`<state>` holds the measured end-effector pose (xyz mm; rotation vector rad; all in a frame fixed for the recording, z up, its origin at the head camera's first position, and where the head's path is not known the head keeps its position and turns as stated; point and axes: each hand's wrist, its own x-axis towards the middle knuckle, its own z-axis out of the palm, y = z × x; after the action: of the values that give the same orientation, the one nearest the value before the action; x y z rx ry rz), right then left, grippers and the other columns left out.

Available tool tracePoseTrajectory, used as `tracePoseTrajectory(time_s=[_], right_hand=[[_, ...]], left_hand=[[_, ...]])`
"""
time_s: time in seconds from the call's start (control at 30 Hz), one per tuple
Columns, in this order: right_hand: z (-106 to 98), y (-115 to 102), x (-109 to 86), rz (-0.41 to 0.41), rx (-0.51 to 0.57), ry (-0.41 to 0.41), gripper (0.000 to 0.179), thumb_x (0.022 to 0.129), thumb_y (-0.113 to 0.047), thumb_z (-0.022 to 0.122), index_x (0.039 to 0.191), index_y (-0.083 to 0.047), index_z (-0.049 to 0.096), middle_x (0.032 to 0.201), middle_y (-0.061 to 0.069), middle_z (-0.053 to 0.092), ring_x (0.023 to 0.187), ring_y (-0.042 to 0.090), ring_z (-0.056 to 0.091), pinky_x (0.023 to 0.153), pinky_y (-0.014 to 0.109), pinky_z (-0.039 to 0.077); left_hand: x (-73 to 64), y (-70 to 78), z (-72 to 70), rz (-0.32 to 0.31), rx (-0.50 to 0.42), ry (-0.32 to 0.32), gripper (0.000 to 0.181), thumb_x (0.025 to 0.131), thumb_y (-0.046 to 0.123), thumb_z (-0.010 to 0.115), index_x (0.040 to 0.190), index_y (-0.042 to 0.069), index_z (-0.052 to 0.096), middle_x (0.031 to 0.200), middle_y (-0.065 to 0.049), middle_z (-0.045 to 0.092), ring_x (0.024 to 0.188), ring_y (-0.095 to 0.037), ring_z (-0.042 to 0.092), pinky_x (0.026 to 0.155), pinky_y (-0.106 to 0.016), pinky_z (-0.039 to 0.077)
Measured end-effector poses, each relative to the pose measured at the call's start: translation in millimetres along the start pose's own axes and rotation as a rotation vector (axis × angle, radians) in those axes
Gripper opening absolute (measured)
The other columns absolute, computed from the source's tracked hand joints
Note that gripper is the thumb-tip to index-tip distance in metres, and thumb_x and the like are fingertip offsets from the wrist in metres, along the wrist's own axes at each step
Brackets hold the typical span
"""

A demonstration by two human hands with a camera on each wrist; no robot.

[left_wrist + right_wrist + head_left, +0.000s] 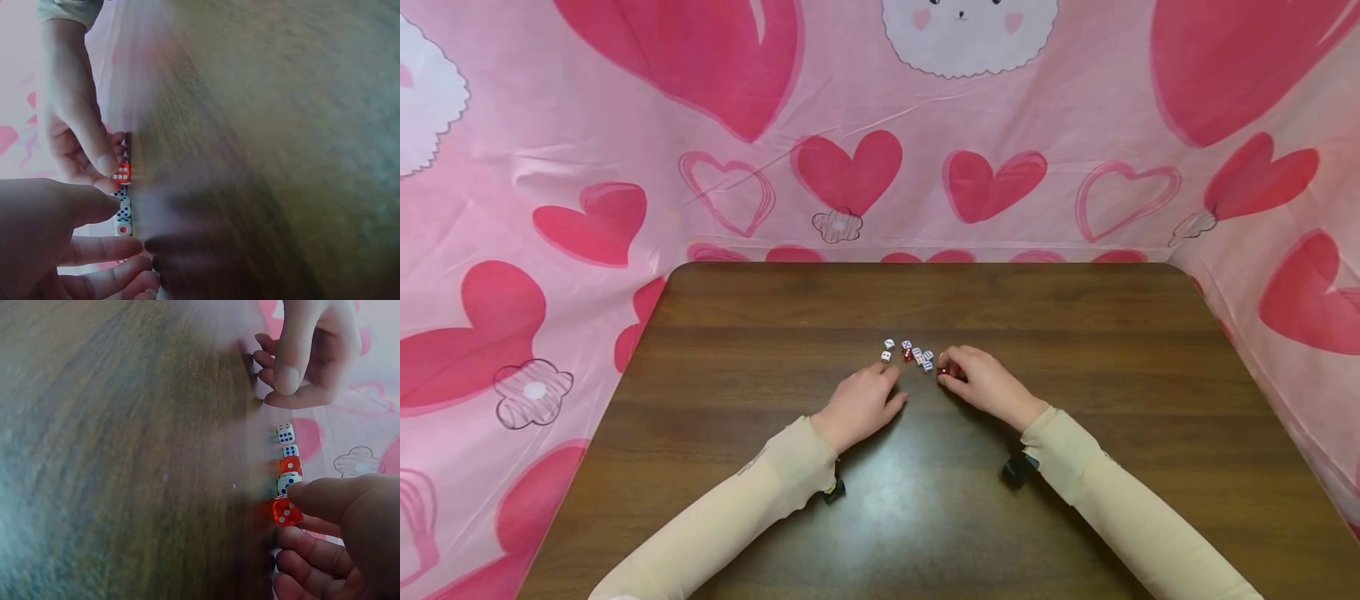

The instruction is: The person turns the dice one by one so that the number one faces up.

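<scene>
On the table, several small white dice [927, 366] with dark blue pips lie in a loose cluster, with a red die [907, 355] among them. Two more white ones, a front die [886, 357] and one behind it [890, 343], sit at the cluster's left. My right hand [988, 383] pinches another red die [287, 511] between thumb and index finger, at the right of the cluster. My left hand [861, 404] rests low over the table, its fingers loosely bent and holding nothing, the fingertips just short of the left white dice.
The brown wood-grain table [737, 308] has rounded far corners. A pink cloth [925, 108] printed with hearts hangs behind it and along both sides. Each wrist carries a small black device, one by the left cuff [834, 490] and one by the right cuff [1018, 470].
</scene>
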<state>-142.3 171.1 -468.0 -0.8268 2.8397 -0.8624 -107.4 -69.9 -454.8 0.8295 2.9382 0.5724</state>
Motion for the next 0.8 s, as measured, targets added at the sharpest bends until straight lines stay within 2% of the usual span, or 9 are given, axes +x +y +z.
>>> tracePoseTrajectory(time_s=[0.17,0.33,0.47,0.63,0.8], right_hand=[[-2.8,-1.4,-1.2,0.003,0.033,-0.011,0.019,0.092,-0.011,0.080,0.104,-0.008,0.065,0.087,0.000,0.062,0.081,0.015,0.059,0.075,0.036,0.052],[-4.5,-1.0,-2.5,0.008,0.068,-0.020,0.028,0.088,-0.008,0.084,0.100,-0.010,0.059,0.086,-0.001,0.061,0.081,0.014,0.058,0.075,0.035,0.051],[-3.6,-0.4,-2.8,-0.004,0.069,-0.019,0.030,0.086,-0.006,0.084,0.102,-0.008,0.059,0.087,0.000,0.061,0.081,0.015,0.059,0.075,0.035,0.052],[-5.8,-2.1,-3.9,0.009,0.049,-0.059,0.027,0.089,-0.011,0.083,0.108,-0.006,0.065,0.089,0.002,0.062,0.082,0.016,0.058,0.076,0.037,0.052],[-8.3,-3.1,-5.1,-0.002,0.019,-0.082,0.017,0.094,-0.013,0.078,0.106,-0.005,0.070,0.092,0.003,0.063,0.084,0.016,0.059,0.078,0.038,0.053]], left_hand=[[-3.6,-2.4,-0.6,-0.010,0.028,0.020,0.020,0.099,0.026,0.071,0.090,0.010,0.062,0.089,-0.007,0.061,0.081,-0.028,0.063,0.066,-0.046,0.055],[-7.6,-3.7,-4.1,-0.016,0.033,0.031,0.019,0.098,0.026,0.072,0.095,0.008,0.066,0.099,-0.011,0.066,0.091,-0.031,0.063,0.070,-0.049,0.056],[-12.4,-5.4,-8.3,-0.029,0.040,0.028,0.020,0.099,0.028,0.072,0.095,0.010,0.065,0.094,-0.008,0.064,0.089,-0.030,0.062,0.070,-0.047,0.055],[-20.0,-7.9,-13.3,-0.055,0.046,0.043,0.019,0.098,0.030,0.072,0.095,0.012,0.066,0.091,-0.005,0.063,0.087,-0.028,0.062,0.069,-0.046,0.054],[-25.7,-10.4,-15.2,-0.072,0.053,0.072,0.017,0.098,0.029,0.073,0.098,0.013,0.067,0.088,-0.003,0.062,0.085,-0.027,0.062,0.067,-0.045,0.054]])
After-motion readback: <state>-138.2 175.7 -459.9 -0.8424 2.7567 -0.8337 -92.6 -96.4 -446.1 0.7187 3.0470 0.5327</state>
